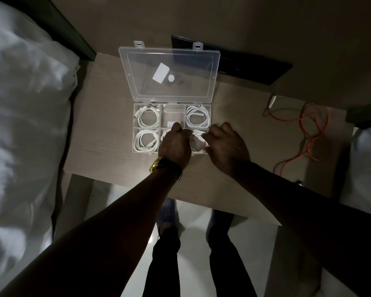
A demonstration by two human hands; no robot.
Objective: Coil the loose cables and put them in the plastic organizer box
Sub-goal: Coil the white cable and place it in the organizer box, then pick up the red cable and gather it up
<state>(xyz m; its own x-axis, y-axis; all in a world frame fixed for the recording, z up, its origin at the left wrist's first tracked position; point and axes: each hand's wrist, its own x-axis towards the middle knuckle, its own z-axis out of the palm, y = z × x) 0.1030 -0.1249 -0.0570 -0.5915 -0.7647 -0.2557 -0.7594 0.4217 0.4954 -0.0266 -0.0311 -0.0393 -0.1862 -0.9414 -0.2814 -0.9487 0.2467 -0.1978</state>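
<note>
A clear plastic organizer box [135, 127] lies open on the small wooden table, its lid [169, 73] folded back. White coiled cables fill the back left [147, 117], back right [197, 117] and front left [146, 140] compartments. My left hand [175, 144] covers the front middle compartment, fingers curled down into it. My right hand [226, 144] is over the front right compartment, fingers closed on a white coiled cable [198, 142] that sits there. The back middle compartment [172, 113] holds only a small white piece. An orange cable [306, 129] lies loose at the table's right.
The table [107, 125] stands between a bed with white bedding [23, 116] on the left and more white bedding [369, 159] on the right. A black flat object [253, 65] lies behind the box against the wall. My legs and blue footwear show below the table's front edge.
</note>
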